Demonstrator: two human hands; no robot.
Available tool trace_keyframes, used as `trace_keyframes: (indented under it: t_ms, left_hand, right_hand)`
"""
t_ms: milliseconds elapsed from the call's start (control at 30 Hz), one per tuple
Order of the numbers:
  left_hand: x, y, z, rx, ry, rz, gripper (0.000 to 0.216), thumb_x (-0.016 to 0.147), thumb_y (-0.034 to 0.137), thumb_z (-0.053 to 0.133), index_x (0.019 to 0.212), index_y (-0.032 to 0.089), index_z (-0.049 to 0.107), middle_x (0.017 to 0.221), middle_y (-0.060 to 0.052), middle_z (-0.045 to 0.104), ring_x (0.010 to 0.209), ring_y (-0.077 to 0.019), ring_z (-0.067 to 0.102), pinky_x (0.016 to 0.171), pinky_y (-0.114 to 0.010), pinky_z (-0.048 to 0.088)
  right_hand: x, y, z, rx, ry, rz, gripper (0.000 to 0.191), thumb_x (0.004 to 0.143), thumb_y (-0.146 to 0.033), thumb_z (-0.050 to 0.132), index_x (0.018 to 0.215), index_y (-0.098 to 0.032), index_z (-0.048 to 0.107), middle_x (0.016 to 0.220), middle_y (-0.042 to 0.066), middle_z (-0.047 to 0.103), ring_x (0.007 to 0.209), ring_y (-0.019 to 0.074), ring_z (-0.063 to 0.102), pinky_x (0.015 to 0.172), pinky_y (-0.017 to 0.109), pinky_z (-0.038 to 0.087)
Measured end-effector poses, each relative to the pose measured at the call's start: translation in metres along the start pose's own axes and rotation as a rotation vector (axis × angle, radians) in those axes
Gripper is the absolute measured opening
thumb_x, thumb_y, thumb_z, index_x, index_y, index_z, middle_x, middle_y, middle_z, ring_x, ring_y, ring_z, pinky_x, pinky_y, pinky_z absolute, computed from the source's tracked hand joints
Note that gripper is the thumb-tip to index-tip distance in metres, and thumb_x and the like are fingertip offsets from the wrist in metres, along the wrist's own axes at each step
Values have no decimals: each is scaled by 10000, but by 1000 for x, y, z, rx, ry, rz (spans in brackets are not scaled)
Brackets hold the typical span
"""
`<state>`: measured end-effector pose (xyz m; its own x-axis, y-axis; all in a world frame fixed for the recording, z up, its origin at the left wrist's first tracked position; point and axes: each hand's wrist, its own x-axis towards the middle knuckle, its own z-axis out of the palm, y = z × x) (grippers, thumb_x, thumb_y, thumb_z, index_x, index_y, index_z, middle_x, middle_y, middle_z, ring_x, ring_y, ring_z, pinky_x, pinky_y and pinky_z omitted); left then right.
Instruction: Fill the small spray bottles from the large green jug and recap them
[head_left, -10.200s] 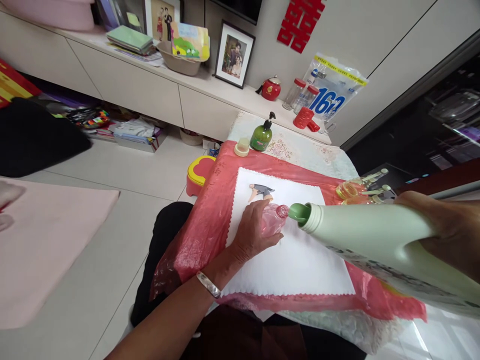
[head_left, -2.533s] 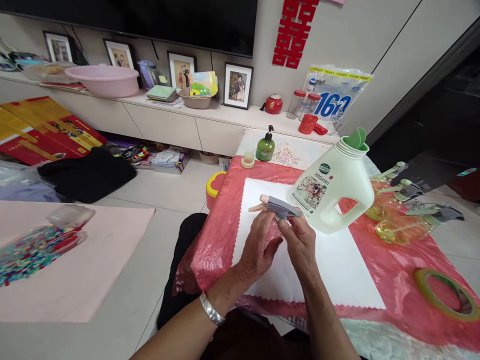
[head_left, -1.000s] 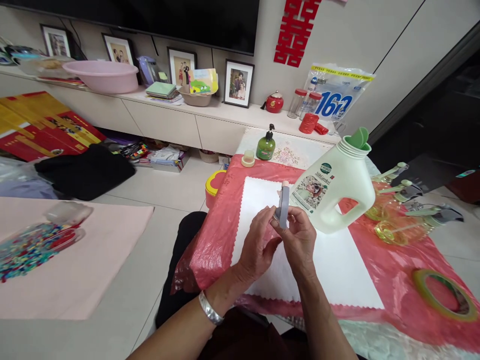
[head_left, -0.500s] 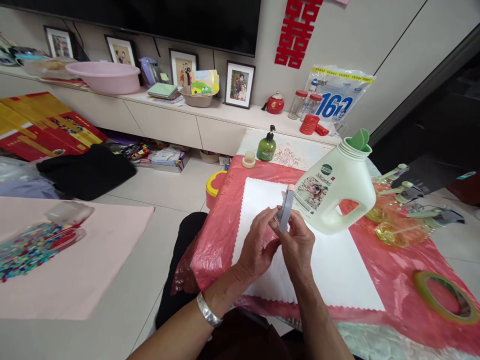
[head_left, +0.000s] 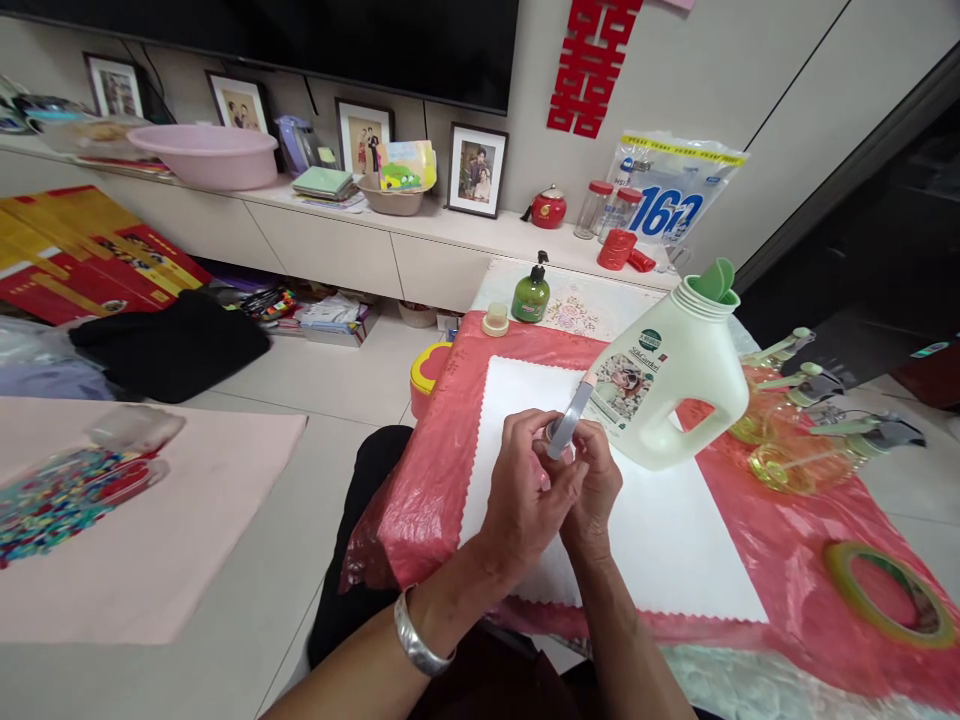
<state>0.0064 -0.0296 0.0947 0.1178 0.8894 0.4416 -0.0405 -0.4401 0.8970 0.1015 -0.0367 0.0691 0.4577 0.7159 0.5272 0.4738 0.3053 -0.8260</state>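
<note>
Both hands are together above a white scallop-edged mat (head_left: 675, 560). Between them is a grey spray head (head_left: 571, 415) with a pale tip, pointing up and to the right. My left hand (head_left: 521, 500) is closed around its left side, thumb reaching across to the right. My right hand (head_left: 596, 490) grips it from the right, its fingers partly hidden. Something pinkish and see-through shows below the head, mostly covered by the fingers. Just beyond my hands stands a large pale green jug (head_left: 675, 370) with a green funnel-like piece (head_left: 716, 280) in its mouth.
Spray bottles (head_left: 802, 460) with yellow liquid lie or stand at the right, near a roll of tape (head_left: 892, 595). A green pump bottle (head_left: 531, 295) and a pale cap (head_left: 496, 319) are at the back. Red plastic sheeting (head_left: 420, 500) covers the table. Coloured beads (head_left: 60, 505) lie at left.
The spray head has turned so that its tip leans farther right. My left thumb has moved across toward my right hand. The jug and bottles stay in place.
</note>
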Motion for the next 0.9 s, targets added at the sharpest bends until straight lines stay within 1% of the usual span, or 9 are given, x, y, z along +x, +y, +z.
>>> trace_keyframes:
  t_ms: [67,167,233,333,500,633,767,900]
  left_hand:
    - [4,1,7,20,61,-94,360,849,269,717,1171,208,566,1124,-94,599,973,-223,652,828,-370,587]
    - [11,2,10,79,95,-198,315,770,214,750,1040,200,588,1044,-80,631,925,-221,660,800,-364,583]
    - [16,4,7,104,92,-230,297,732,189,769,976,203,599,996,-64,658,914,-221,673,803,-360,582]
    - [21,4,1,102,67,-237,295,696,177,800,933,207,628,941,-37,691,878,-208,692,800,-342,583]
    - [23,2,-7,35,13,-222,233,729,210,792,939,211,690,954,-39,740,882,-205,714,763,-308,587]
    - [23,-3,-12,-42,-34,-242,208,794,298,795,967,216,711,990,-46,771,941,-218,721,830,-326,574]
    - [24,-12,-13,-209,-62,-268,224,814,321,796,987,216,701,1010,-49,767,967,-219,715,909,-349,552]
    - [24,-20,-11,-391,-37,-302,424,741,370,867,1068,204,655,1076,-82,745,1055,-247,701,932,-364,544]
  right_hand:
    - [0,-1,1,-33,26,-4,241,878,-414,713,961,-192,671,929,0,610,845,150,583,729,243,430]
    - [1,-1,2,-38,21,-1,204,841,-360,690,954,-193,660,934,-9,615,822,140,586,722,236,434]
    - [2,0,2,-23,1,11,207,825,-356,684,945,-190,652,944,-7,626,822,143,595,730,239,451]
    - [2,0,1,10,-44,46,230,815,-362,688,955,-185,648,951,2,642,824,152,615,734,247,477]
    - [0,-2,-2,61,-82,95,297,792,-340,689,1039,-184,633,958,5,647,844,157,625,734,251,504]
    - [-3,1,-2,98,-77,115,344,796,-323,687,1103,-186,613,1000,18,644,898,166,620,785,272,520]
    - [-6,10,-3,146,-109,116,426,841,-365,732,1200,-195,578,1141,53,618,1036,195,613,912,334,519]
    - [-6,12,-14,210,-243,100,515,904,-401,725,1358,-230,554,1315,74,556,1239,234,545,1084,408,456]
